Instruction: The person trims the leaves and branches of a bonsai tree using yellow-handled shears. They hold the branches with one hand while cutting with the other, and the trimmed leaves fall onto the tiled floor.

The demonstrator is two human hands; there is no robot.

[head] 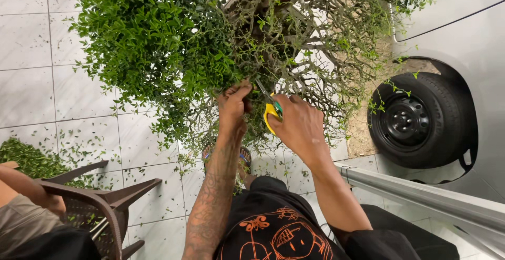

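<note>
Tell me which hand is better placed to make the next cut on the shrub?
Probably the right hand: it already holds the yellow-handled scissors, blades pointing into the shrub. The left hand only pinches the twigs beside them.

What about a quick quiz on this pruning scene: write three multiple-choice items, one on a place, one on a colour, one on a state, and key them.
1. Where is the car wheel?
A. right of the shrub
B. left of the shrub
C. behind the chair

2. What colour are the handles of the scissors?
A. red
B. yellow
C. blue

3. What is the left hand doing?
A. resting on the chair
B. hanging free
C. gripping twigs of the shrub

Answers: 1 A, the wheel sits at the right edge; 2 B, yellow shows inside the right hand; 3 C, its fingers close among the twigs.
</note>
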